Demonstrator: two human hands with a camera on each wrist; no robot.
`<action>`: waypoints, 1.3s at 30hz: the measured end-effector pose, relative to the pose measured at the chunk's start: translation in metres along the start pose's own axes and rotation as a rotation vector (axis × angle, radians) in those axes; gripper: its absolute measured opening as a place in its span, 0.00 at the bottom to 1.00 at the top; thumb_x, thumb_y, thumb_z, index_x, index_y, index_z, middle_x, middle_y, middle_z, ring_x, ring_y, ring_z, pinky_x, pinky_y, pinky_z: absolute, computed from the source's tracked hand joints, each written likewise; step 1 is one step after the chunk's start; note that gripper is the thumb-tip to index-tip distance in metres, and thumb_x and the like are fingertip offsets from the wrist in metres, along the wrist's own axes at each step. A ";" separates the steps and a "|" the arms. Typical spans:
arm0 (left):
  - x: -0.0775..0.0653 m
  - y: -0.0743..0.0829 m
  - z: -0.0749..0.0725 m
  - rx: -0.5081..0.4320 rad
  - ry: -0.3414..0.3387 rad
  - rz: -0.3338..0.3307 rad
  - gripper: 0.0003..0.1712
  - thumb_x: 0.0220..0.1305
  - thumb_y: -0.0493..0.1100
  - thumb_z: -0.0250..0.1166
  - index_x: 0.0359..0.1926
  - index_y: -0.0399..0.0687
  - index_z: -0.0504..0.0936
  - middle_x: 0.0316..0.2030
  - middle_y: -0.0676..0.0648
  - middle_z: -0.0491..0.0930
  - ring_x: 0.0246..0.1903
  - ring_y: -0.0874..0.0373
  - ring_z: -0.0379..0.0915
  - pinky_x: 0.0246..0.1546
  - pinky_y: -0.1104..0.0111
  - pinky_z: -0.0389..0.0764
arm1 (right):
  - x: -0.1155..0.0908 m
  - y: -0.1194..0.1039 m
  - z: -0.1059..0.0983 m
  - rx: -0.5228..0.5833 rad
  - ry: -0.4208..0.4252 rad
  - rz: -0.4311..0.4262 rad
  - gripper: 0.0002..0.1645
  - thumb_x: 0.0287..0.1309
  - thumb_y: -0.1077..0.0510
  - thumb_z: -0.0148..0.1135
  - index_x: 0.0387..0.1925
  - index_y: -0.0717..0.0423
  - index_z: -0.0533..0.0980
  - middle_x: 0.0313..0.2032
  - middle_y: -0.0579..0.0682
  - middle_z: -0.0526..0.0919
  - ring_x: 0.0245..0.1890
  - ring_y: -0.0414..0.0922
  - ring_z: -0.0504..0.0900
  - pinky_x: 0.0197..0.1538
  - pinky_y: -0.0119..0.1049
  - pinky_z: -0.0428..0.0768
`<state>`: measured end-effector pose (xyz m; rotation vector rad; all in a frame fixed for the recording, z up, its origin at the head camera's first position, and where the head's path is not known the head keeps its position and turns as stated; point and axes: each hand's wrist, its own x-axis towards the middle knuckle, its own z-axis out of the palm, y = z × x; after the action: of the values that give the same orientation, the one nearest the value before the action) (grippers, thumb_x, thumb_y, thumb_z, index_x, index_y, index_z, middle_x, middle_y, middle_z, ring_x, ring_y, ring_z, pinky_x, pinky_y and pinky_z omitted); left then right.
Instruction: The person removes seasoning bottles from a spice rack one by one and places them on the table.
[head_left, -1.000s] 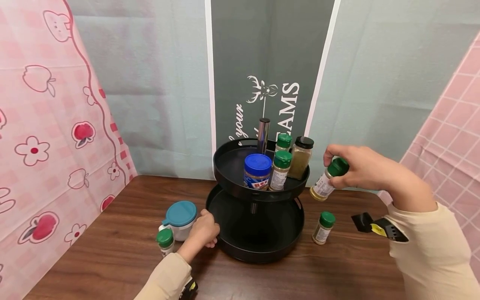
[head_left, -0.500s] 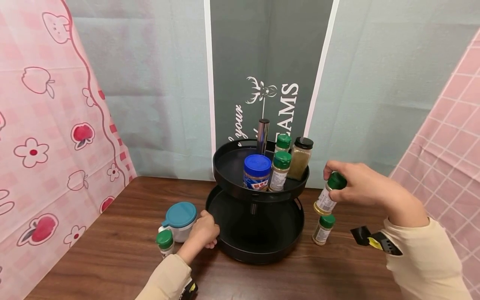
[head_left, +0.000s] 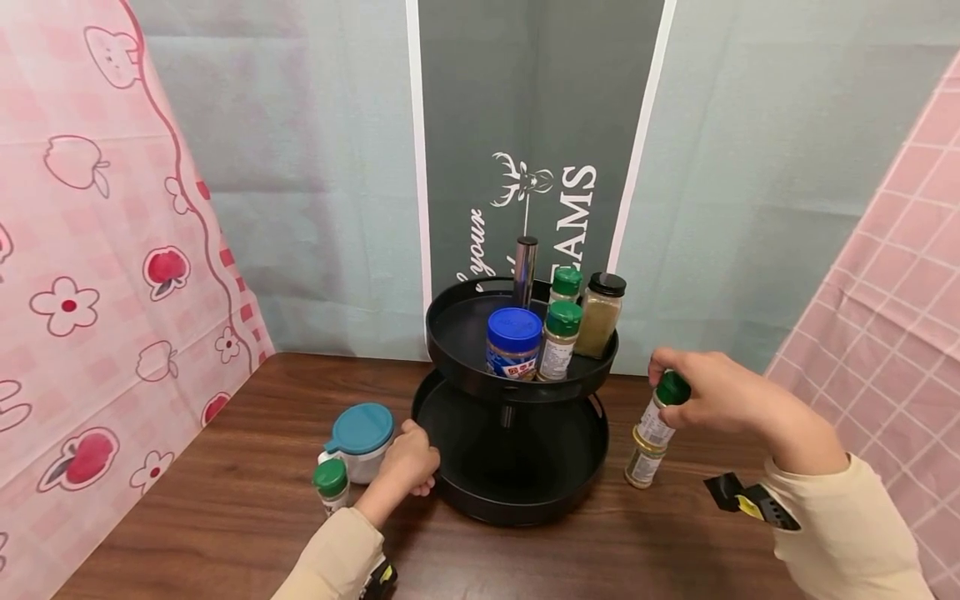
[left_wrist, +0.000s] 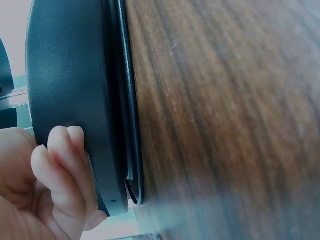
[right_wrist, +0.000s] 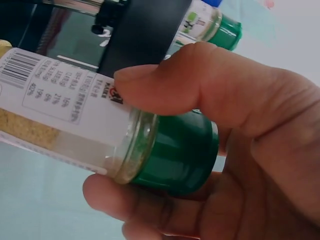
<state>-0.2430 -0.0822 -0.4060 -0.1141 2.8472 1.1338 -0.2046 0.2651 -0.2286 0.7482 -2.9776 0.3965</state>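
Observation:
My right hand (head_left: 723, 400) pinches a spice jar (head_left: 655, 425) by its green cap and neck, with thumb and fingers on opposite sides in the right wrist view. Under this jar stands a second spice jar (head_left: 643, 468) on the table; the upper jar's base overlaps its cap, which is hidden. A black two-tier tray (head_left: 517, 512) with a metal post stands to the left of both. At the left side of its lower tier, my left hand (head_left: 407, 462) grips the rim, fingers curled against the outer wall (left_wrist: 70, 75) in the left wrist view.
The upper tier carries a blue-lidded jar (head_left: 513, 343), green-capped spice jars (head_left: 557, 346) and a black-lidded jar (head_left: 600, 321). A blue-lidded container (head_left: 362, 433) and another green-capped jar (head_left: 331, 482) stand left of my left hand. Curtains hang behind the wooden table (head_left: 247, 492).
My right hand has lowered the spice jar, moving it slightly right and turning it more upright, down onto the top of the standing jar. My left hand has stayed at the tray.

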 end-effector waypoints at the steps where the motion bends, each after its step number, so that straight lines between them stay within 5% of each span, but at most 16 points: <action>1: 0.000 0.000 0.000 -0.001 -0.002 -0.002 0.26 0.58 0.35 0.53 0.52 0.21 0.56 0.05 0.48 0.72 0.04 0.59 0.69 0.08 0.68 0.72 | -0.001 0.001 0.002 0.001 -0.002 0.000 0.20 0.38 0.61 0.70 0.34 0.53 0.69 0.23 0.44 0.72 0.22 0.42 0.69 0.23 0.35 0.69; 28: 0.000 -0.002 0.003 0.025 -0.021 0.046 0.20 0.59 0.34 0.51 0.46 0.23 0.57 0.05 0.48 0.71 0.04 0.60 0.68 0.08 0.68 0.71 | -0.011 0.023 0.049 0.071 -0.122 0.039 0.22 0.34 0.66 0.69 0.30 0.53 0.67 0.26 0.46 0.72 0.25 0.41 0.70 0.23 0.34 0.70; 39: 0.000 0.000 0.006 0.109 0.054 0.052 0.11 0.59 0.35 0.51 0.38 0.32 0.60 0.04 0.50 0.69 0.04 0.59 0.67 0.12 0.67 0.69 | -0.015 0.029 0.061 0.088 -0.148 0.073 0.21 0.35 0.66 0.68 0.31 0.52 0.66 0.25 0.46 0.70 0.23 0.42 0.67 0.23 0.34 0.66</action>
<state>-0.2432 -0.0783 -0.4102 -0.0662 2.9689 0.9956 -0.2039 0.2814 -0.2964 0.7080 -3.1517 0.4997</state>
